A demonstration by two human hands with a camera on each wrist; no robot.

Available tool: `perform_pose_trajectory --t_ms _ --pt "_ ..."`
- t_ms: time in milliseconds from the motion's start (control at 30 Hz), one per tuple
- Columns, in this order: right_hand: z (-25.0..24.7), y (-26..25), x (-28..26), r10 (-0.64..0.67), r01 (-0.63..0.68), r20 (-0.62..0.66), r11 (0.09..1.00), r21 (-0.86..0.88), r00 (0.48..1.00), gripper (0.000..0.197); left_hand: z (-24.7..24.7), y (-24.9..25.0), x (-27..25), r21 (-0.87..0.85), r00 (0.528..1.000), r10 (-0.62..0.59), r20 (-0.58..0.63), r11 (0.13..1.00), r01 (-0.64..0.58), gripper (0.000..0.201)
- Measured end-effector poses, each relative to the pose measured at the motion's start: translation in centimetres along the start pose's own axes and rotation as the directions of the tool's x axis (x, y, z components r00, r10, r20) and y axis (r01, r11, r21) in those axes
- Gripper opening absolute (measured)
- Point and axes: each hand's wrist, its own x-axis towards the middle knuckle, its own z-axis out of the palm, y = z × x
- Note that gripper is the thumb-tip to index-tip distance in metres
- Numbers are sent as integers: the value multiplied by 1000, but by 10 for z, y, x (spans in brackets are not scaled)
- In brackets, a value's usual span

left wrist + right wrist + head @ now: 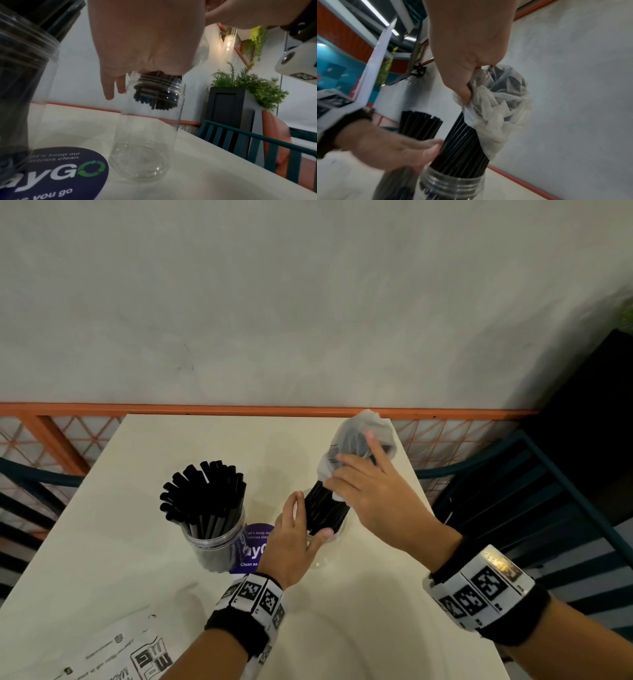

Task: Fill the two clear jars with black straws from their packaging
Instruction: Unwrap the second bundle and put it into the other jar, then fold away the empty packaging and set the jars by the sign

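A clear jar point(214, 542) packed with black straws point(202, 494) stands on the cream table point(144, 542), left of centre. To its right, a second clear jar point(147, 128) holds only the lower ends of a tilted straw bundle point(325, 510) in its mouth; the rest of that jar is empty. Thin white plastic packaging point(359, 440) still covers the bundle's top. My right hand point(356, 481) pinches this packaging point(496, 108) at the bundle's upper part. My left hand point(298, 525) wraps thumb and fingers round the bundle just above the jar mouth point(452, 182).
A round purple sticker point(255, 546) lies on the table between the jars. A printed paper bag point(113, 655) lies at the front left. Teal slatted chairs point(513, 491) flank the table; an orange railing point(239, 409) and a grey wall stand behind it.
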Motion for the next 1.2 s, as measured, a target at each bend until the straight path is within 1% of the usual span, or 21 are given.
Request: perform_pose_trajectory --t_ms 33,100,167,267,333,400,433,500,567,600,700,833,933,1000,1100,1167,1200 --pt "1 -4 1 -59 61 42 998 -34 997 31 -2 0 0 -58 1000 -4 3 998 4 101" --pt "5 -15 3 -166 180 124 978 -109 978 21 -8 -1 0 -144 1000 -5 -23 990 1 85" --pt "12 -27 4 -217 251 197 954 -165 956 22 -13 -4 -2 -195 996 21 -85 980 -37 79" --pt "20 -36 4 -233 285 239 934 -213 943 20 -18 -9 -5 -257 989 74 -129 961 -105 75" --pt "18 -34 7 -229 284 235 930 -233 945 19 -19 -8 -6 -283 992 76 -101 954 -102 74" --pt "12 -28 11 -222 273 213 929 -249 951 22 -19 -8 -6 -302 998 43 -52 952 -56 77" --pt "9 -24 13 -226 268 182 929 -254 957 23 -18 -10 -4 -305 999 29 -39 952 -40 78" --pt "4 -18 14 -251 267 95 932 -244 963 21 -17 -11 -1 -295 999 15 -34 955 -24 80" --pt "2 -12 14 -270 261 -15 942 -211 963 27 -17 -8 1 -277 999 5 -40 961 -16 80" --pt "-1 -10 14 -258 240 -71 951 -197 964 31 -19 -6 1 -275 999 -3 -44 961 -9 79" --pt "-6 2 16 -170 138 -202 977 -162 965 31 -25 0 2 -247 999 -11 -32 969 2 76" --pt "-16 20 20 -32 -1 -235 990 -140 971 35 -31 1 1 -206 999 -30 36 978 37 74" --pt "-28 28 19 132 -158 -284 985 -71 950 42 -36 2 -5 -196 997 -34 64 979 46 75" --pt "-35 31 14 251 -272 -338 962 -15 907 44 -43 5 -11 -174 995 -61 74 982 74 75" --pt "-51 28 2 446 -429 -416 892 141 792 46 -56 15 -24 -165 997 -79 21 983 81 70" --pt "-62 18 -10 571 -478 -401 820 314 716 50 -63 23 -35 -204 996 -63 -57 978 50 62" --pt "-65 10 -17 623 -479 -378 775 412 684 49 -67 28 -41 -248 994 -59 -87 968 36 56"
